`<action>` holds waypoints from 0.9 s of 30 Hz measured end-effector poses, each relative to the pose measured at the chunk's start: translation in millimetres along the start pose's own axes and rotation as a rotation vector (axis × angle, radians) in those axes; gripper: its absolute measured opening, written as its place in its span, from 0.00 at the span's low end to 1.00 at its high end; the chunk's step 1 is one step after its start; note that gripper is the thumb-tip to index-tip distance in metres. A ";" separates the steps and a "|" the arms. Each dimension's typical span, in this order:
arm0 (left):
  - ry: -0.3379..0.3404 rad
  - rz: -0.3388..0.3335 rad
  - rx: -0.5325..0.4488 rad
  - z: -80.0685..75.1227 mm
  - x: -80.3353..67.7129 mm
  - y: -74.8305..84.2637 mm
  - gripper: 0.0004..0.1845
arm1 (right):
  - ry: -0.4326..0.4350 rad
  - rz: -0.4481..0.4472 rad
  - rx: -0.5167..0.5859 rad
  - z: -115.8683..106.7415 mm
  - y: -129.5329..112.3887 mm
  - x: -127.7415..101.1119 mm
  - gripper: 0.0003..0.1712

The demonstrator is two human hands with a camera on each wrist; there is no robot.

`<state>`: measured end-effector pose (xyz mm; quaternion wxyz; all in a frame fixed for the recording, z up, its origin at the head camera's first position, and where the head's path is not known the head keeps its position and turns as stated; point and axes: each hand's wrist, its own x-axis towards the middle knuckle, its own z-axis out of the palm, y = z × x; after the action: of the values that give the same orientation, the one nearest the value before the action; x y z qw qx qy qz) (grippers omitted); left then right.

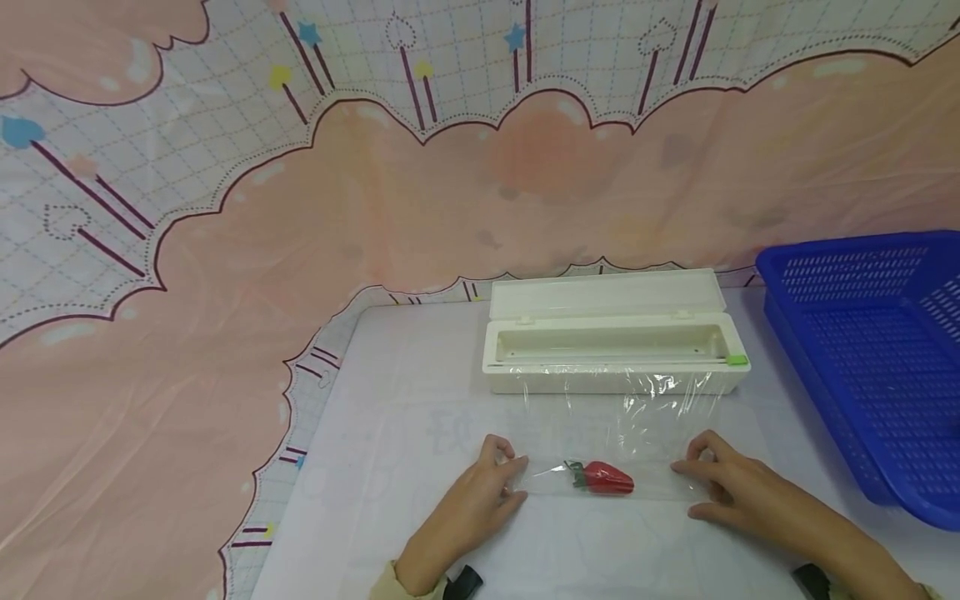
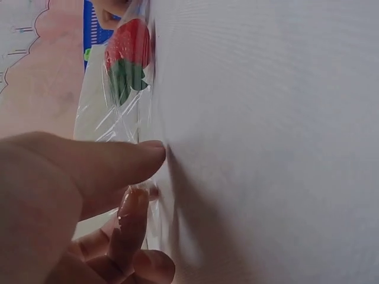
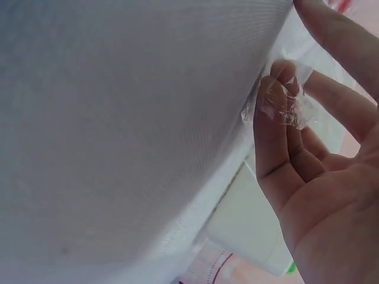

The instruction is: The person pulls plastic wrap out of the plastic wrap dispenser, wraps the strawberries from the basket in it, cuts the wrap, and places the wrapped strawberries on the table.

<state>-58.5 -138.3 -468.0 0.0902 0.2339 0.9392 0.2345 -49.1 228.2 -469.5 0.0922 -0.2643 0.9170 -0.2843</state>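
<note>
Cling film (image 1: 637, 417) is being pinched at both ends, by left hand (image 1: 472, 508) and right hand (image 1: 738, 492), fingers curled, kept taut over toy strawberry (image 1: 603, 477) lying on worktop (image 1: 420, 400) before open dispenser box (image 1: 611, 342).

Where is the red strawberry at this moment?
In the head view the strawberry lies on the white table under the cling film, between the left hand and the right hand, in front of the open white dispenser box.
</note>
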 end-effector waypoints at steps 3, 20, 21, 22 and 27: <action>0.025 0.042 0.068 0.0 -0.6 -0.6 0.21 | 0.019 -0.009 -0.035 0.5 -0.9 1.3 0.18; 0.123 0.047 0.196 -1.2 5.7 6.9 0.12 | 0.272 -0.130 -0.193 6.1 -3.0 5.1 0.14; 0.127 0.042 0.197 -1.5 6.5 7.2 0.11 | 0.277 -0.134 -0.195 6.1 -3.3 5.7 0.13; 0.131 0.040 0.195 -1.7 7.3 7.1 0.10 | 0.286 -0.137 -0.201 6.1 -3.6 6.5 0.13; 0.155 0.039 0.177 -4.0 10.8 7.3 0.09 | 0.296 -0.144 -0.228 5.7 -4.2 11.0 0.11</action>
<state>-66.1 -129.0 -461.5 -0.0085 0.2402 0.9558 0.1697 -54.7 216.7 -472.0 -0.0948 -0.2930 0.9255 -0.2204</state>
